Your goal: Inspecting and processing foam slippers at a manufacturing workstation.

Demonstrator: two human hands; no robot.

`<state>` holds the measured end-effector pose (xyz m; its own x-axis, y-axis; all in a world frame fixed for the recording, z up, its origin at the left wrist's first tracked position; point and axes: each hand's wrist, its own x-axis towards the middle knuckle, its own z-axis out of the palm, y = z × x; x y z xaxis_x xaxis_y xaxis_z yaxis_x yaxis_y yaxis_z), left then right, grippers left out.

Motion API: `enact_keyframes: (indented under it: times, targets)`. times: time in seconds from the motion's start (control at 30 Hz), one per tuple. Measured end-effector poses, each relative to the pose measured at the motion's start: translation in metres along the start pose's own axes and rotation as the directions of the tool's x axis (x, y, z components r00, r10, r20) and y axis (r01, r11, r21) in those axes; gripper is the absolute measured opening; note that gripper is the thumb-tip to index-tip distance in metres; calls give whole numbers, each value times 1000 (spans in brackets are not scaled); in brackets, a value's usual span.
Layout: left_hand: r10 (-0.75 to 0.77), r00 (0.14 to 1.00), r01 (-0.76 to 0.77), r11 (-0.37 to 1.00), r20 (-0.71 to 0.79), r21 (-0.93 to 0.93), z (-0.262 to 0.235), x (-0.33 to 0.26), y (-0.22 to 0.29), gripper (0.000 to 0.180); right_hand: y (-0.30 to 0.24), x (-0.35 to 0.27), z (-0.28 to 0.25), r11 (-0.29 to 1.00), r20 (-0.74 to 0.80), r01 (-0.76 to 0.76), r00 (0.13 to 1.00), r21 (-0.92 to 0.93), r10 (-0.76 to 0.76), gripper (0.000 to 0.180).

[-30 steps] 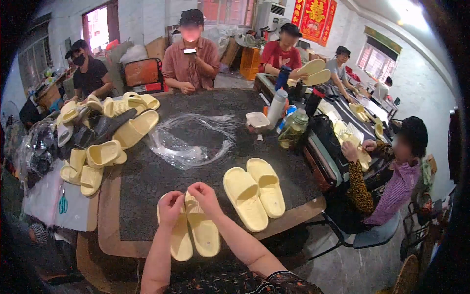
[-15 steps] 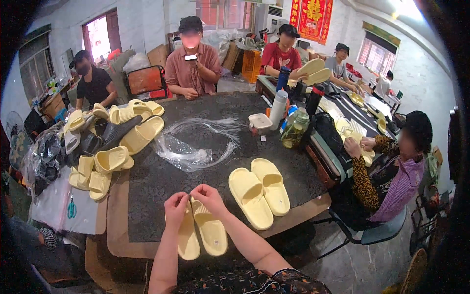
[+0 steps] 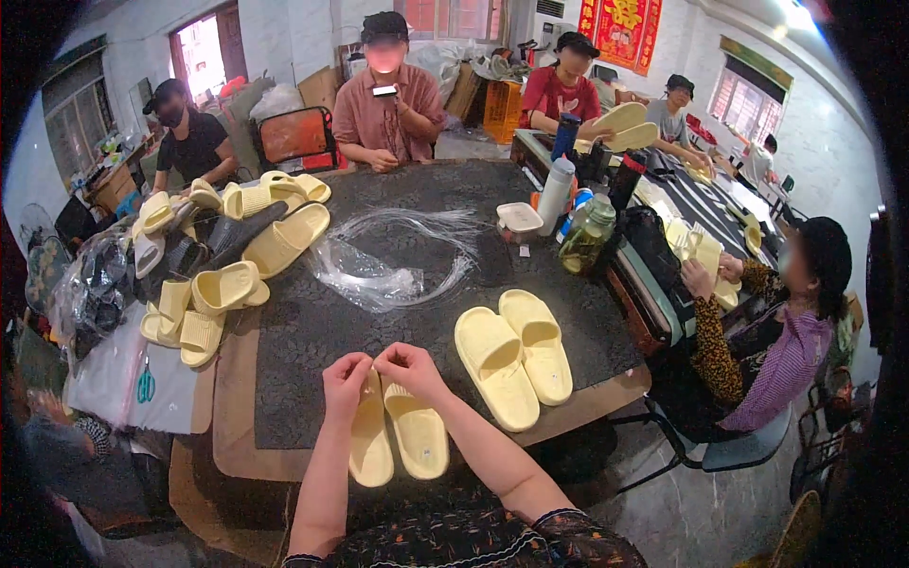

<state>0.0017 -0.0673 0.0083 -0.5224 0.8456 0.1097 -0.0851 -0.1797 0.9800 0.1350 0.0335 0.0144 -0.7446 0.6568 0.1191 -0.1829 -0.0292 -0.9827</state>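
Note:
A pair of pale yellow slide slippers (image 3: pixel 419 440) lies on the dark table mat directly below my hands, toes pointing away from me. My left hand (image 3: pixel 345 382) is closed in a pinch over the left slipper's strap. Close beside it, my right hand (image 3: pixel 413 371) pinches too, the fingertips of both nearly meeting. Whatever is between the fingers is too small to make out. To the right sits a second pair of yellow slippers (image 3: pixel 497 369), side by side. Beyond my hands lies a loop of thin clear plastic strands (image 3: pixel 456 225) with a clear bag (image 3: pixel 369 282) around part of it.
Several more yellow slippers (image 3: pixel 227 287) are heaped at the left, near teal-handled scissors (image 3: pixel 146 382). A lidded tub (image 3: pixel 519 220), a white bottle (image 3: pixel 556 194) and a glass jar (image 3: pixel 587 237) stand at the back right. Several people sit or stand around, one handling slippers at the right.
The whole view has shifted slightly, so the table appears a little higher and further right. Both hands remain pinched close together above the same slippers.

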Motion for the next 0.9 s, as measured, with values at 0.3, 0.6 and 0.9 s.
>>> enact_keyframes:
  times: [0.3, 0.6, 0.9]
  targets:
    - [73, 992, -64, 994, -100, 85, 10, 2, 1, 7, 0, 0, 1, 994, -49, -16, 999, 107, 22, 10]
    - [24, 998, -20, 998, -63, 62, 6, -2, 1, 6, 6, -1, 6, 998, -65, 8, 998, 67, -3, 10]
    - [61, 996, -52, 987, -58, 152, 6, 0, 1, 5, 7, 0, 5, 999, -90, 39, 995, -7, -40, 9]
